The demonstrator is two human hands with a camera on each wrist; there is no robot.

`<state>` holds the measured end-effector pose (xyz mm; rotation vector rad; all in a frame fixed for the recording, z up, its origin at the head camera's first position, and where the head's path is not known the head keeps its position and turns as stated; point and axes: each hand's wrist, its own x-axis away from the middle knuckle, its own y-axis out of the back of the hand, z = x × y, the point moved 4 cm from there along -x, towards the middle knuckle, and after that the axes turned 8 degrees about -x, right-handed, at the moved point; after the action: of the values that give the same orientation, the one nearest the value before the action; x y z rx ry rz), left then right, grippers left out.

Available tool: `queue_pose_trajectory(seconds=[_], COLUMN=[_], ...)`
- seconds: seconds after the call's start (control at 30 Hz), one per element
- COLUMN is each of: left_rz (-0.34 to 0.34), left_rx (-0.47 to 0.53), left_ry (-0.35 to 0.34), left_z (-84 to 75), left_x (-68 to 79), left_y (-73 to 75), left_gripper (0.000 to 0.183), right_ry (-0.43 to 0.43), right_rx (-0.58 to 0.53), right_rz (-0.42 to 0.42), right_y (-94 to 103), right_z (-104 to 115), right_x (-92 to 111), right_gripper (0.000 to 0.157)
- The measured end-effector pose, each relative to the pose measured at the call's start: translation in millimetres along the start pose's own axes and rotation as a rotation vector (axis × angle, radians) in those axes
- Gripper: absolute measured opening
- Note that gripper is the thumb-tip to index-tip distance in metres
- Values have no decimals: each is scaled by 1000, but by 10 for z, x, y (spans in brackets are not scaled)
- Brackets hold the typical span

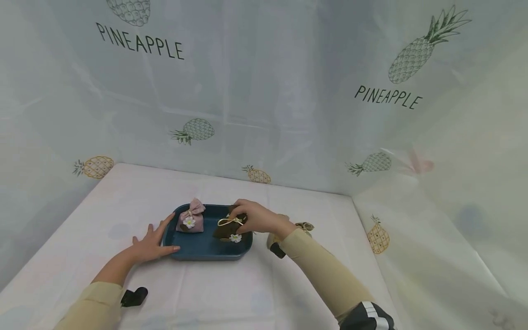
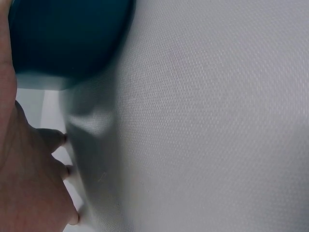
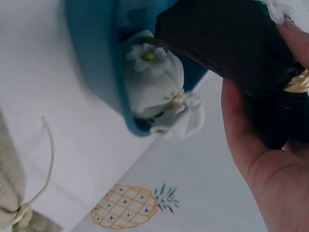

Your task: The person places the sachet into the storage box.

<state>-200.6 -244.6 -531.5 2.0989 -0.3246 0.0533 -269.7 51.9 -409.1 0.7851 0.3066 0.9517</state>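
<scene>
A dark brown pouch point(image 1: 225, 230) with a gold drawstring and a white flower is pinched by my right hand point(image 1: 256, 217) over the right half of a blue tray point(image 1: 198, 253). In the right wrist view the thumb and fingers hold this dark pouch point(image 3: 217, 43) near its tied neck. A pink pouch point(image 1: 197, 223) with a white flower lies in the tray's left part. A white pouch point(image 3: 153, 84) lies in a tray corner in the right wrist view. My left hand point(image 1: 149, 247), fingers spread, lies against the tray's left end.
A beige drawstring pouch point(image 3: 9, 169) lies on the table outside the tray, partly behind my right wrist in the head view. The white tablecloth point(image 1: 222, 293) covers the table. Pineapple-printed sheets point(image 1: 280, 114) hang behind and at the sides.
</scene>
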Motion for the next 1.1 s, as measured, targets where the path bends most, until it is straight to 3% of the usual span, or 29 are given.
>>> queue_pose_trajectory(seconds=[0.6, 1.1], left_rz=[-7, -11], left_rx=[8, 8], left_ry=[3, 4], left_z=[-9, -24], left_x=[19, 24], left_y=[24, -9], left_gripper=[106, 106], right_ry=[-43, -79], right_rx=[53, 92], right_rz=[49, 80], right_y=[-265, -430], right_z=[-48, -107], right_x=[-532, -707], right_gripper=[34, 31])
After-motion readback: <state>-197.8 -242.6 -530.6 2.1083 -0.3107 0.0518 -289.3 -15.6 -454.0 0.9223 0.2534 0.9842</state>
